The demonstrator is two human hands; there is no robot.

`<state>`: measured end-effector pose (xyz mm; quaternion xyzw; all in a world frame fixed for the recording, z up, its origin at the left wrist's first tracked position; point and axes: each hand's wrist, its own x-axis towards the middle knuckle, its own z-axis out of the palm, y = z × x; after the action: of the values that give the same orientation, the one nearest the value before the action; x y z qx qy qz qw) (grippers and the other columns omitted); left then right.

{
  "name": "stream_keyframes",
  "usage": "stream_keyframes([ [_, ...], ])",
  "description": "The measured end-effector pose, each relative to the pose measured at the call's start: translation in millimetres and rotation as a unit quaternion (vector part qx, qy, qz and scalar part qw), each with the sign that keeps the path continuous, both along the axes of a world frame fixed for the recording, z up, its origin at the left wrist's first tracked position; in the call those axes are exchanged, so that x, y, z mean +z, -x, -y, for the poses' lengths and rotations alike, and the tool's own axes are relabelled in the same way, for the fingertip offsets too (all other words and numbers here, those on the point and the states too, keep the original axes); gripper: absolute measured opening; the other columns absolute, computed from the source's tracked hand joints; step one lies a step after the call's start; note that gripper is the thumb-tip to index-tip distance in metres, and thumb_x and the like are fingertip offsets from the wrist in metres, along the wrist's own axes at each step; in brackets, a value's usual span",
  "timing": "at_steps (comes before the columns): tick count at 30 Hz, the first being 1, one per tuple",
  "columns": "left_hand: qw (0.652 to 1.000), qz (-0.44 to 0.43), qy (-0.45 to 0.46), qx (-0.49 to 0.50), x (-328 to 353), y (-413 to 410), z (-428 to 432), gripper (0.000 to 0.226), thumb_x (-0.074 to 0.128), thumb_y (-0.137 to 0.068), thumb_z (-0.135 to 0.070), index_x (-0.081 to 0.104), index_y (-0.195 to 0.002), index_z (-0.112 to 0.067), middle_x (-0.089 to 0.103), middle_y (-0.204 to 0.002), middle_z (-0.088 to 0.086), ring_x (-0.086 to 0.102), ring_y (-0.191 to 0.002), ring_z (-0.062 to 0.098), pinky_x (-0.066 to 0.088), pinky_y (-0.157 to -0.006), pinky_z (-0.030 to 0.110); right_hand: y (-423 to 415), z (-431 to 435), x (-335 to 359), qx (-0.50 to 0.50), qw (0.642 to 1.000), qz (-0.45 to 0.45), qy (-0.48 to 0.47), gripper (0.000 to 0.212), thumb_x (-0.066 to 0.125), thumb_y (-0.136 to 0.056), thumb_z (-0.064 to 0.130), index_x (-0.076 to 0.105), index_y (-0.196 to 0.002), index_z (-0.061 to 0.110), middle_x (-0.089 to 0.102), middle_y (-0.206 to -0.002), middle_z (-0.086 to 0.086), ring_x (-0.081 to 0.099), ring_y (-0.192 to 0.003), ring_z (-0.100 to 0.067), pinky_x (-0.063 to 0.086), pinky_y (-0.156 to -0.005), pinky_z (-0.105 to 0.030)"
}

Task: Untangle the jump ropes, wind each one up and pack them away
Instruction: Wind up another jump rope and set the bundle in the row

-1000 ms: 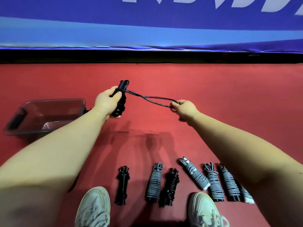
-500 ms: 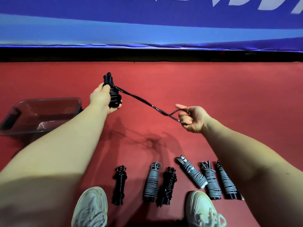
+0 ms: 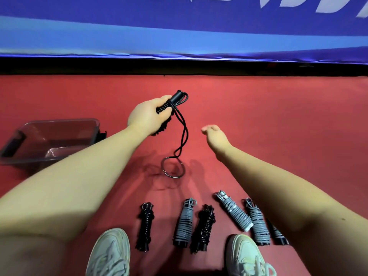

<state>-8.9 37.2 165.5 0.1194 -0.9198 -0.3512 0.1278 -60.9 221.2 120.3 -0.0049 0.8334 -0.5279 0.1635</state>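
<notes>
Dropped by the relaxed right hand, rope hangs from gripping left hand beside bin.

Red floor: clear bin at left, wound jump ropes (black, grey) beside two shoes.

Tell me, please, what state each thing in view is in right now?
Black jump rope: partly wound, tail dangling loose.
Left hand: grips the rope's wound handles.
Right hand: open, holding nothing.
Floor bundles: six, wound, lying in a row.
Plastic bin: upright, uncovered.
</notes>
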Motion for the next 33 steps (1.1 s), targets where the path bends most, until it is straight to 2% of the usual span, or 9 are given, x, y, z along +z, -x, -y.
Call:
stream_keyframes([
  [2, 0.998, 0.011, 0.068, 0.011, 2, 0, -2, 0.041, 0.049, -0.093, -0.037, 0.047, -0.133, -0.046, 0.065, -0.091, -0.009, 0.061, -0.075, 0.019, 0.046, -0.066, 0.029, -1, 12, 9, 0.027, 0.991, -0.042, 0.121, 0.024, 0.037, -0.100, 0.026, 0.057, -0.099, 0.012, 0.066, -0.099, -0.004, 0.058, -0.101, -0.017, 0.038, -0.102, -0.032],
  [4, 0.995, 0.008, 0.101, 0.013, 3, -1, -2, 0.041, 0.048, -0.094, -0.036, 0.045, -0.134, -0.046, 0.065, -0.095, -0.009, 0.059, -0.080, 0.019, 0.040, -0.063, 0.028, -10, 22, 17, 0.132, 0.985, -0.040, 0.104, 0.030, 0.039, -0.098, 0.042, 0.055, -0.097, 0.017, 0.068, -0.087, 0.004, 0.061, -0.096, -0.012, 0.040, -0.093, -0.027],
  [8, 0.992, 0.002, 0.127, 0.016, 5, -2, 4, 0.042, 0.047, -0.094, -0.037, 0.044, -0.134, -0.046, 0.067, -0.109, -0.008, 0.061, -0.095, 0.023, 0.039, -0.065, 0.028, -17, 34, 15, 0.115, 0.980, -0.033, 0.157, 0.007, 0.049, -0.096, 0.017, 0.046, -0.090, 0.017, 0.047, -0.074, 0.000, 0.052, -0.057, -0.012, 0.049, -0.061, -0.025],
  [11, 0.992, 0.004, 0.121, 0.020, 5, -3, 8, 0.040, 0.048, -0.094, -0.038, 0.047, -0.132, -0.045, 0.067, -0.103, -0.007, 0.062, -0.091, 0.023, 0.045, -0.067, 0.030, -15, 36, 15, 0.065, 0.985, -0.067, 0.144, 0.003, 0.044, -0.098, 0.019, 0.045, -0.096, 0.021, 0.037, -0.064, 0.003, 0.032, -0.041, -0.009, 0.032, -0.038, -0.018],
  [15, 0.997, -0.013, -0.025, 0.073, -2, 0, 30, 0.036, 0.051, -0.093, -0.033, 0.052, -0.128, -0.040, 0.068, -0.088, -0.005, 0.066, -0.074, 0.022, 0.052, -0.068, 0.029, -7, 18, 20, 0.157, 0.982, -0.072, 0.075, 0.014, 0.047, -0.098, 0.023, 0.060, -0.095, 0.023, 0.032, -0.060, 0.005, 0.024, -0.046, -0.010, 0.021, -0.037, -0.016],
  [18, 0.986, -0.026, -0.145, 0.073, -11, -2, 30, 0.035, 0.053, -0.094, -0.028, 0.054, -0.127, -0.036, 0.068, -0.080, -0.005, 0.065, -0.060, 0.020, 0.054, -0.053, 0.029, -9, 4, 22, 0.210, 0.975, -0.074, -0.016, 0.026, 0.039, -0.100, 0.031, 0.064, -0.104, 0.023, 0.033, -0.059, 0.005, 0.025, -0.045, -0.008, 0.022, -0.040, -0.015],
  [23, 0.928, -0.039, -0.371, 0.005, 3, 0, 10, 0.036, 0.055, -0.095, -0.026, 0.053, -0.131, -0.027, 0.066, -0.087, 0.007, 0.063, -0.053, 0.022, 0.051, -0.044, 0.033, -3, -8, 20, 0.200, 0.976, 0.038, 0.079, 0.036, 0.032, -0.102, 0.034, 0.061, -0.088, 0.020, 0.026, -0.051, 0.008, 0.016, -0.044, -0.007, 0.012, -0.042, -0.020],
  [28, 0.911, 0.023, -0.396, -0.110, 10, -5, 2, 0.023, 0.046, -0.099, -0.026, 0.063, -0.111, -0.016, 0.066, -0.082, 0.009, 0.063, -0.060, 0.028, 0.048, -0.045, 0.029, 10, -32, 26, 0.227, 0.972, 0.009, 0.053, 0.036, 0.032, -0.102, 0.031, 0.062, -0.089, 0.016, 0.035, -0.064, 0.004, 0.022, -0.049, -0.008, 0.017, -0.045, -0.019],
  [33, 0.899, 0.013, -0.436, -0.042, 13, -4, 1, 0.026, 0.048, -0.098, -0.027, 0.057, -0.122, -0.023, 0.064, -0.081, 0.010, 0.065, -0.062, 0.028, 0.048, -0.041, 0.026, 1, -41, 42, 0.271, 0.950, -0.145, 0.049, 0.024, 0.052, -0.095, 0.018, 0.052, -0.115, 0.031, 0.041, -0.064, 0.010, 0.034, -0.051, -0.003, 0.030, -0.051, -0.015],
])
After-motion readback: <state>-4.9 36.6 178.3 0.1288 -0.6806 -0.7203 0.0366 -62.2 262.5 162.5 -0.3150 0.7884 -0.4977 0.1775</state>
